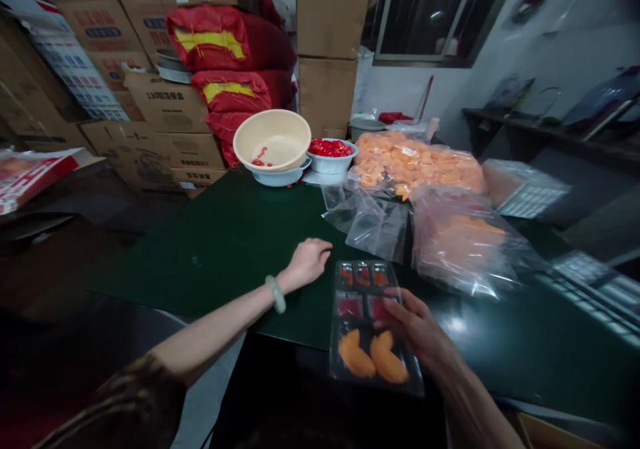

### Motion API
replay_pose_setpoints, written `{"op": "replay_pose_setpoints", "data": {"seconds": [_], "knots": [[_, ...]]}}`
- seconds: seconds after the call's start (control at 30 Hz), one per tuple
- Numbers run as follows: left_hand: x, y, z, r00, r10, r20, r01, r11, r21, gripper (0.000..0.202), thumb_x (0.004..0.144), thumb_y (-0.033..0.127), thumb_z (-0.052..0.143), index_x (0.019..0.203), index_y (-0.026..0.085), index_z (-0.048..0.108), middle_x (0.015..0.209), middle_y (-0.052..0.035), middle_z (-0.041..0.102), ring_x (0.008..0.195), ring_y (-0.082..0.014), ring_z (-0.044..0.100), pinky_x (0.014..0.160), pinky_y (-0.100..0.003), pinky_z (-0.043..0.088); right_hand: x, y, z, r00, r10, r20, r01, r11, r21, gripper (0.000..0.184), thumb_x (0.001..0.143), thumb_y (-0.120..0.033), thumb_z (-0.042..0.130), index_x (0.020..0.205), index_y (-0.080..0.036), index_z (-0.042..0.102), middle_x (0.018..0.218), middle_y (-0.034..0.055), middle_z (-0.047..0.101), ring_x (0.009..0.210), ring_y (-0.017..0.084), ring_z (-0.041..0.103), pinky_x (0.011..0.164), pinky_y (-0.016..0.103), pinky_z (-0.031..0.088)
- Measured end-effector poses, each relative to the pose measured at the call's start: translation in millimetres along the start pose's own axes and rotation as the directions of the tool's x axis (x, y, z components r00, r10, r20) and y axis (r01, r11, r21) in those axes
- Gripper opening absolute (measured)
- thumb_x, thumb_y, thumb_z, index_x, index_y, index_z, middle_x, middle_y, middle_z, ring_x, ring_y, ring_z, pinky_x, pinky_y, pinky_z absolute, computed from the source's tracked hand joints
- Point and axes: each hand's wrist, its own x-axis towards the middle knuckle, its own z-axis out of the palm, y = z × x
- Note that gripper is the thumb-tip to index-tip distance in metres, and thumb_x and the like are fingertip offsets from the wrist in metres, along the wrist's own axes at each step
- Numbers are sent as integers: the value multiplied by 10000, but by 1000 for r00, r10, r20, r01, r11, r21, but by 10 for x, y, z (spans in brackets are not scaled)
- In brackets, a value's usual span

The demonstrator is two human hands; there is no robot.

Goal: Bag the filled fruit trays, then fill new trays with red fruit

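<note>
Clamped on the right edge of a clear-covered compartment tray (367, 327) at the near side of the green tabletop (215, 236), the right hand (419, 326) hides part of the middle compartments and its grip underneath, while two curved orange pieces (357, 356) show below. Left of the tray, the left hand (306, 262) is loosely curled, and whether its fingers hold anything cannot be told. Beyond lie flat clear bags (377, 226), a glare-blurred filled plastic bag (457, 236), heaped orange pieces (420, 159) and a beige basin (273, 132) partly covering a blue one.
</note>
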Motion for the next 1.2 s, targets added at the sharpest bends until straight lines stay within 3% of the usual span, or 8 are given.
{"op": "replay_pose_setpoints", "data": {"seconds": [0.2, 0.37, 0.57, 0.7, 0.83, 0.9, 1.07, 1.2], "knots": [[1141, -204, 175, 955, 248, 164, -274, 948, 159, 292, 741, 45, 506, 1000, 132, 609, 1113, -123, 578, 1088, -231, 488, 928, -348, 375, -184, 36, -360, 984, 48, 174, -57, 997, 45, 345, 736, -376, 701, 952, -199, 498, 647, -5, 642, 500, 106, 586, 480, 191, 442], [1503, -280, 311, 912, 318, 258, -380, 892, 243, 241, 808, 56, 402, 879, 97, 628, 980, -144, 594, 950, -224, 543, 838, -329, 413, -152, -4, -298, 975, 74, 212, -88, 994, 58, 332, 732, -394, 703, 937, -193, 536, 688, 4, 640, 516, 103, 574, 501, 198, 438], [1228, -265, 227, 899, 331, 286, -412, 860, 301, 212, 760, 47, 436, 851, 69, 626, 964, -180, 575, 901, -251, 540, 757, -335, 428, -138, -21, -367, 958, 111, 264, -130, 990, 56, 293, 787, -355, 656, 992, -212, 503, 695, -4, 628, 520, 104, 572, 498, 202, 421], [701, -199, 0, 867, 363, 343, -462, 842, 278, 198, 798, 181, 480, 875, 73, 626, 897, -163, 587, 851, -241, 545, 772, -327, 418, -150, -18, -408, 950, 143, 278, -151, 988, 9, 324, 783, -364, 657, 1023, -213, 500, 665, -5, 628, 516, 111, 574, 486, 199, 422], [104, -156, -231, 872, 376, 313, -459, 851, 256, 566, 803, 448, 517, 1188, 33, 499, 865, -161, 598, 782, -253, 550, 768, -377, 400, -166, -53, -359, 925, 159, 344, -141, 987, -78, 328, 791, -364, 646, 1035, -206, 495, 635, -6, 626, 494, 108, 578, 455, 177, 411], [-72, -184, -296, 881, 370, 294, -432, 882, 188, 567, 817, 497, 488, 1184, 65, 520, 810, -131, 614, 752, -239, 553, 798, -398, 380, -167, -102, -274, 883, 178, 434, -145, 983, -109, 304, 800, -350, 637, 1023, -199, 496, 648, 0, 634, 486, 109, 586, 451, 176, 419], [-7, -424, -283, 905, 295, 307, -231, 946, -228, 388, 927, 289, 309, 891, 135, 663, 758, -53, 627, 706, -144, 560, 768, -277, 409, -72, -264, 85, 747, 261, 611, -213, 965, -152, 326, 772, -330, 657, 1019, -198, 489, 677, 11, 652, 466, 120, 599, 423, 177, 429], [152, -577, -213, 912, 305, 274, -229, 934, -275, 280, 853, 92, 399, 961, 119, 656, 976, -71, 612, 786, -105, 567, 766, -202, 424, 194, -304, 331, 762, 283, 583, -207, 959, -195, 344, 731, -303, 680, 1003, -174, 513, 633, 12, 650, 460, 131, 604, 408, 177, 431]]}}
